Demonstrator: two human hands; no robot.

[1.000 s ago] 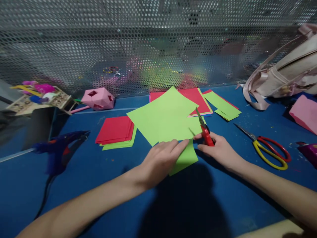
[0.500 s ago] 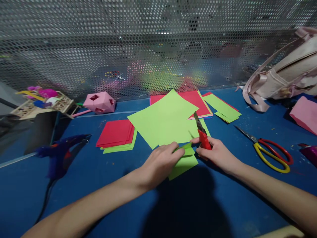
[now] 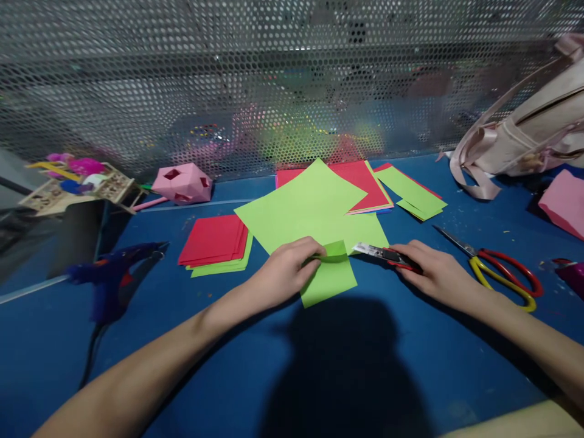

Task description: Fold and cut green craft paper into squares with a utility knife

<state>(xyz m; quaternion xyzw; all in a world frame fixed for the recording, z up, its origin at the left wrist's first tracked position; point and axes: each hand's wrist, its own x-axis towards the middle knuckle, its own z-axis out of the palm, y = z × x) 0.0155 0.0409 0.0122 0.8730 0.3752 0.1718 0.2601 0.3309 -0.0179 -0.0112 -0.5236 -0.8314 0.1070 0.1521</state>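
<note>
My left hand pinches the curled far edge of a small green paper piece that lies on the blue table. A larger green sheet lies just behind it. My right hand rests on the table and grips a red-handled utility knife, whose blade lies flat and points left toward the green piece.
A stack of red and green squares lies to the left, and red sheets and green strips at the back. Red-and-yellow scissors lie right. A blue glue gun, pink paper ball, beige bag and mesh wall surround.
My right hand has lowered the knife from upright to flat on the table and shifted right. My left hand lifted the small green piece's edge and drew it away from the big sheet.
</note>
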